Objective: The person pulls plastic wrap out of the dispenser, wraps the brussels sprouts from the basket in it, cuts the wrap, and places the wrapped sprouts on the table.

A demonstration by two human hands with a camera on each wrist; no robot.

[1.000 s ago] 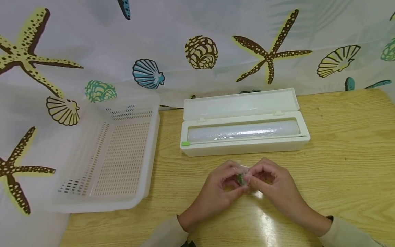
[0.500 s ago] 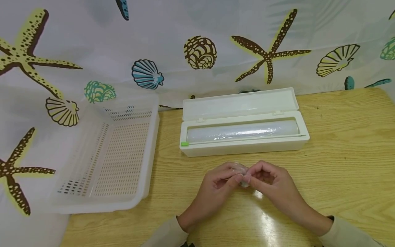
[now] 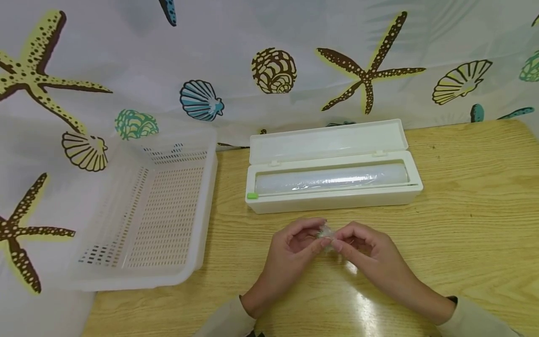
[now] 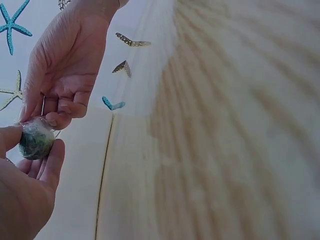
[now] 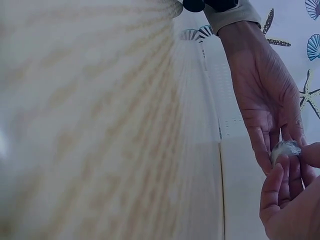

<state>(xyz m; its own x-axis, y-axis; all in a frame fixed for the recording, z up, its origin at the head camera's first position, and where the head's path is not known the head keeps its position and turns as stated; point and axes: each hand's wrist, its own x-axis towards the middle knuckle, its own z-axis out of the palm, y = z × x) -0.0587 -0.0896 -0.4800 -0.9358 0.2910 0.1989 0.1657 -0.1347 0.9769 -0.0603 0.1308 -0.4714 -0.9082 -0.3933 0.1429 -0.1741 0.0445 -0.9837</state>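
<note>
A small round green thing wrapped in clear plastic film [image 4: 36, 140] is held between both hands, in front of the film box. My left hand [image 3: 287, 252] holds it from the left between thumb and fingers; in the left wrist view, the left hand [image 4: 27, 192] grips its lower side. My right hand [image 3: 375, 252] pinches the film at its right side with thumb and fingertips. In the right wrist view, the crinkled film [image 5: 286, 150] shows between the fingers. What lies inside the wrapping is too blurred to name.
Behind the hands stands a white box [image 3: 332, 201] with its lid raised, holding a roll of plastic wrap [image 3: 332, 179]; a green slider [image 3: 252, 196] sits at its left end. At left is a white slotted basket [image 3: 206, 201]. A shell-patterned curtain [image 3: 236, 56] hangs behind the wooden table [image 3: 471, 224].
My left fingers have shifted around the wrapped green thing, and the left thumb has moved up close to the right thumb. Less green shows now. The box and basket have stayed put.
</note>
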